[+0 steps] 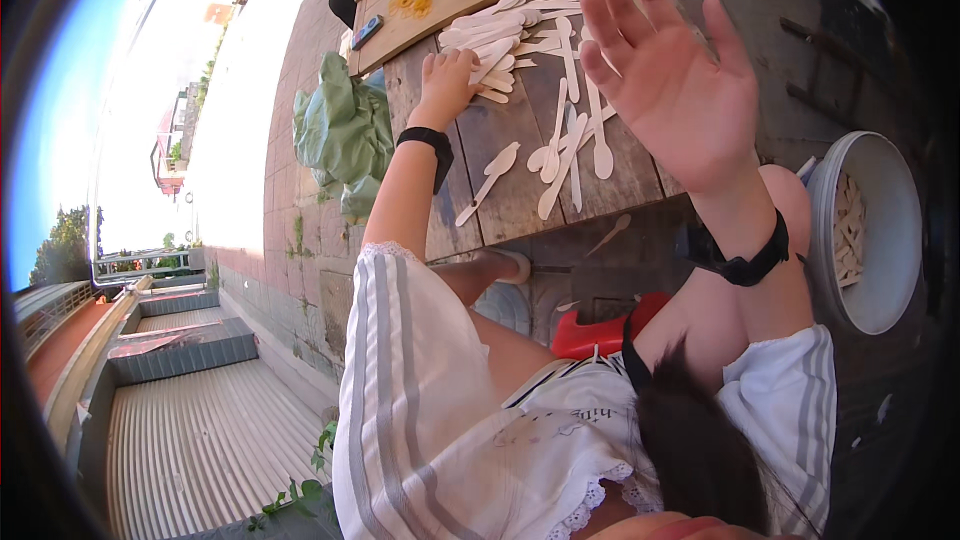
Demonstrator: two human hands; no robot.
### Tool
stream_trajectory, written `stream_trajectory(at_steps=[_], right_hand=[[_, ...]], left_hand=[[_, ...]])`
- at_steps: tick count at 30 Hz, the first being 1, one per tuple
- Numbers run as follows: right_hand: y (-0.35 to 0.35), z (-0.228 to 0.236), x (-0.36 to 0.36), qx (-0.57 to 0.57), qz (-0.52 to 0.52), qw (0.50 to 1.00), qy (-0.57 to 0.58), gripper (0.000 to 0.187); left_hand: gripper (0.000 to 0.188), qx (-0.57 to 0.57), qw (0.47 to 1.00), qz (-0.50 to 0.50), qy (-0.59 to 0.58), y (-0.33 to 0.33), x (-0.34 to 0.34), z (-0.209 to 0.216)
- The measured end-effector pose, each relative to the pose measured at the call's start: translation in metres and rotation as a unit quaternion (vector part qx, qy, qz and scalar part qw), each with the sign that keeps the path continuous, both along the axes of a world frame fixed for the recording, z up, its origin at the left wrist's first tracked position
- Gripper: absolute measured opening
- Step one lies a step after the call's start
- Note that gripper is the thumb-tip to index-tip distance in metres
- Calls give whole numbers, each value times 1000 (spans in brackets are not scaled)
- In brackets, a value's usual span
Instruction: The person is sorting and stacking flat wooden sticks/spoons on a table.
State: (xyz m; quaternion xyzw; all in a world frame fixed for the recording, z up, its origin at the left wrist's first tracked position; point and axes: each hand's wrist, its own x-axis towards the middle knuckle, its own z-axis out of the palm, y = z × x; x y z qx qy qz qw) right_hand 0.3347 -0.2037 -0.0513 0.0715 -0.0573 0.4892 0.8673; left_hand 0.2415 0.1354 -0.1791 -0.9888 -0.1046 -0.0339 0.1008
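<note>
Spoons [520, 35] of pale wood are lying scattered across a weathered plank table [500, 210], most of them heaped at the twelve o'clock end, where the left hand [445, 85] is resting on the pile's near edge, fingers curled over the pieces; whether it is gripping one cannot be told. The right hand [665, 70] is hovering raised above the table at one o'clock, palm open, fingers spread, holding nothing. Below it several long spoons [570, 140] are lying roughly parallel, their long axes running from twelve to six o'clock. One single spoon [490, 180] is lying apart from them, its bowl pointing to one o'clock and its handle to seven. A white bucket [865, 230] with wooden pieces inside is standing at three o'clock. A green bag [340, 130] is slumping at the table's nine o'clock side.
</note>
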Motion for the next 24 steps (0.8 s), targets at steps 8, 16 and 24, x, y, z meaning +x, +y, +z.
stream_trajectory(at_steps=[8,16,24], right_hand=[[19,-68,33,157,-30,984,-76,39],[36,-75,24,-276,-85,921,-260,46],[46,-79,-35,-377,-394,368,-753,43]], left_hand=[[21,10,1000,9,-13,-7,-13,0],[25,-109,991,73,-38,-41,-34,42],[16,-365,931,-1,18,-135,-76,85]])
